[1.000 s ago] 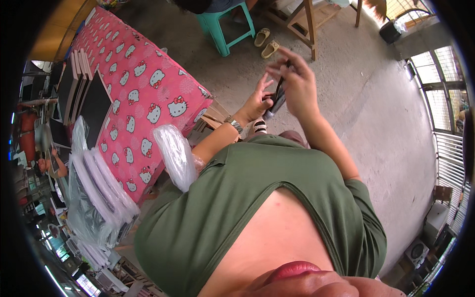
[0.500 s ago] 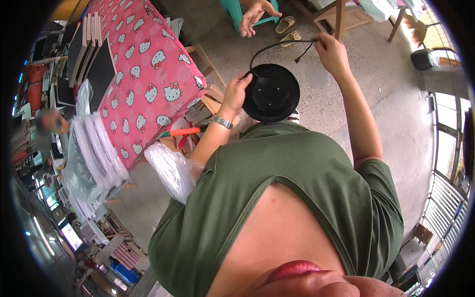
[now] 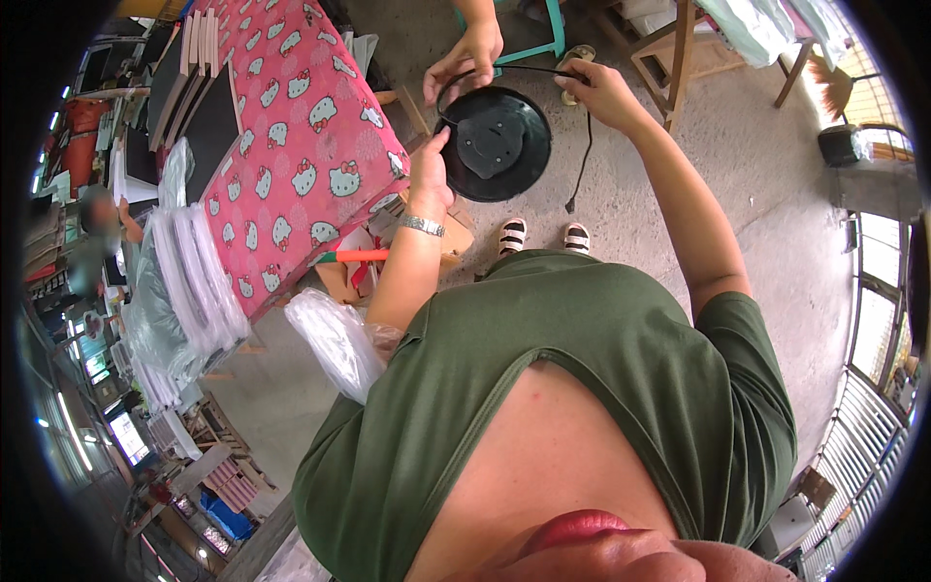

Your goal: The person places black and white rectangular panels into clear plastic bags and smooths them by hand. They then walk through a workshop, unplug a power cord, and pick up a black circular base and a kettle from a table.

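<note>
My left hand [image 3: 432,175] is closed on the left rim of a round, shallow black dish-shaped base [image 3: 529,160], which is tilted and shows a lighter grey patch with small holes. A black power cord [image 3: 524,69] loops up from the base's left side. Up and to the right, my right hand [image 3: 601,94] pinches that cord, and its end hangs down with a small plug [image 3: 570,206]. Another person's hand [image 3: 475,53] reaches in from the top, fingers spread by the cord and the base's upper edge; I cannot tell whether they touch.
To the left stands a table with a pink patterned cover [image 3: 301,145], bearing black-and-white panels [image 3: 208,126] and plastic-wrapped stacks [image 3: 199,281]. A teal stool [image 3: 543,44] and a wooden-legged table [image 3: 676,68] are beyond. Below the table edge sit cardboard boxes [image 3: 339,281].
The base has moved up and left with my left hand. My right hand has shifted left, and the plug end now hangs lower. The other person's hand has come down to the base.
</note>
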Tool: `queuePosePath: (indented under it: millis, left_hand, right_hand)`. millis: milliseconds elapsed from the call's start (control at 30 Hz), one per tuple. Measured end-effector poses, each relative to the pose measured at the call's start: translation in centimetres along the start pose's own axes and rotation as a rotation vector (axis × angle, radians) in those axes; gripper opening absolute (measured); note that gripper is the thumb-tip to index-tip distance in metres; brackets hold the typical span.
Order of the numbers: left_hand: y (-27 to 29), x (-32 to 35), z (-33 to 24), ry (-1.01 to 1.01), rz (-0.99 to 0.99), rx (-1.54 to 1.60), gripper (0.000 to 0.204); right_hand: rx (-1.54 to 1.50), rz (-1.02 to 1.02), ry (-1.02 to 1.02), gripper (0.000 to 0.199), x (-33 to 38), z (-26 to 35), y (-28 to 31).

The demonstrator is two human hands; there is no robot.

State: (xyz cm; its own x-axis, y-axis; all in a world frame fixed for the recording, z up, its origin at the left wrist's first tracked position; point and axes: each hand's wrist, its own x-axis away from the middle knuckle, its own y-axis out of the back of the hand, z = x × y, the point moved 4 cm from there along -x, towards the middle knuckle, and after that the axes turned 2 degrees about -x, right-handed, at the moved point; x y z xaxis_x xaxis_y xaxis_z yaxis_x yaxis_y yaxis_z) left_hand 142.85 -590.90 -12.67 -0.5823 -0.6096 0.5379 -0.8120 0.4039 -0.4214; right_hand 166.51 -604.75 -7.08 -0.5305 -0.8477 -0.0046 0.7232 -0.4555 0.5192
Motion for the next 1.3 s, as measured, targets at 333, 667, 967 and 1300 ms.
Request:
queuePosePath:
  millis: [333,667,967,1300]
  left_hand:
    - [-4.4,-1.9,-4.0,-0.066,-0.116,0.016,0.031]
    - [-4.6,-3.2,-6.1,-0.303,-0.210,-0.306,0.045]
    - [-16.6,-0.4,-0.3,-0.374,0.492,-0.990,0.040]
    - [-3.5,17.1,-5.0,0.156,0.685,-0.136,0.089]
  right_hand:
    - [-0.565,0.106,-0.130,0.035,1.9,-1.4,-2.6]
    - [-0.235,-0.082,0.048,0.049,7.1,2.3,-2.0]
    - [-0.498,0.946,0.734,0.027,11.2,22.6,-7.5]
    - [-0.672,0.446,0.062,0.012,5.5,5.7,-2.4]
